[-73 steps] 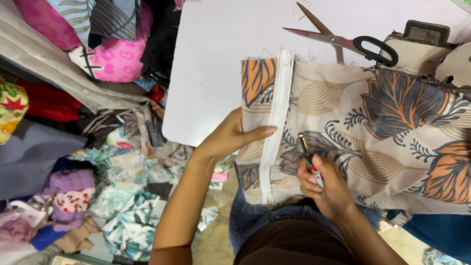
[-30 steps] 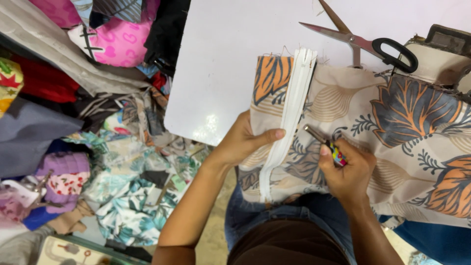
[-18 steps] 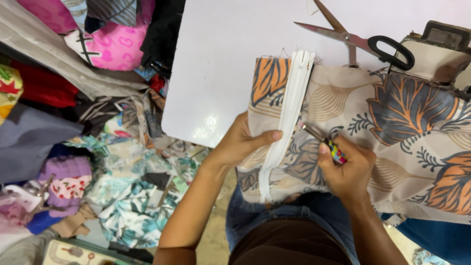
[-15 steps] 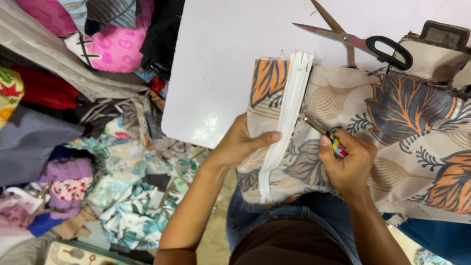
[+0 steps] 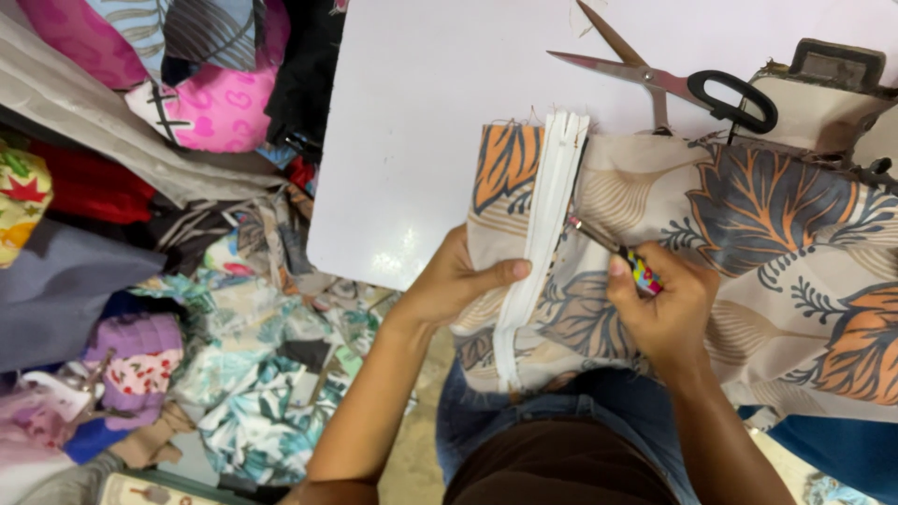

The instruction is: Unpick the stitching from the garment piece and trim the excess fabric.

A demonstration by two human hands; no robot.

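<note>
The right hand (image 5: 669,309) is closed around a small tool (image 5: 617,254) with a thin metal shaft and a bright, many-coloured handle, its tip pressed in just beside the white zipper (image 5: 543,243) that runs down a piece of leaf-print fabric (image 5: 748,243). The left hand (image 5: 458,285) pinches the fabric's left edge, thumb lying across the zipper tape and fingers hidden underneath, so it is closed on the cloth. The likeliest trouble is the sharp tip slipping: it points up and away from the left thumb, but the fabric around it is soft and loosely draped, and a push that catches the weave instead of a stitch could snag or tear the print. The fabric also hangs half off the table (image 5: 421,140) edge over the person's lap, so if the left hand's grip loosens the piece could slide down and pull the zipper out of line. The cloth looks smooth and thin, beige with orange and grey-blue leaves, its top edge frayed with loose threads; the zipper tape is flat, ribbed and stiffer than the cloth. The table is a glossy white board. Beyond the right hand, at the far edge of the fabric, lie open scissors (image 5: 673,79) with long steel blades and black handles, points aimed to the left. To the left of the left hand, below the table, is a heap of fabric scraps (image 5: 187,309) in mixed prints.
</note>
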